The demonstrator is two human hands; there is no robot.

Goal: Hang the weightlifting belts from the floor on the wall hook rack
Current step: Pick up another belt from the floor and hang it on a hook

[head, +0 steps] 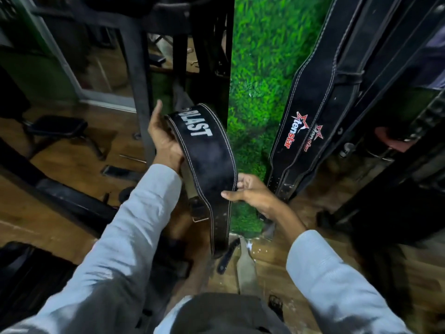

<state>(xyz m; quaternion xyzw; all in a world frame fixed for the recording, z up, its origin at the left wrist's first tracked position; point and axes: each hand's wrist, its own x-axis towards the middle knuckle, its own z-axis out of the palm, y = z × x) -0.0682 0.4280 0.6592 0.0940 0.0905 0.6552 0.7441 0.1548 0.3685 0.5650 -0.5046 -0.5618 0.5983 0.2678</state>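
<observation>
- Wooden floor [272,263]: I log brown planks running under the whole scene, with dark gym frames standing on them to the left.
- Green turf wall panel [260,68]: upright ahead of me, between a black post and the hanging belts.
- Hanging belts [310,97]: at least two black stitched belts marked "tenstar" hang down the wall on the right, overlapping; I cannot see what they hang from.
- BLAST belt [209,160]: black, white-stitched, held up off the floor in front of the turf panel, bent in an arc, its tail drooping toward the planks.
- Left hand [163,141]: cups the belt's upper left edge, fingers curled behind it, thumb raised.
- Right hand [250,191]: pinches the belt's lower right edge between thumb and fingertips.
- Floor strap [245,268]: a pale strip lies on the planks below the belt.
</observation>
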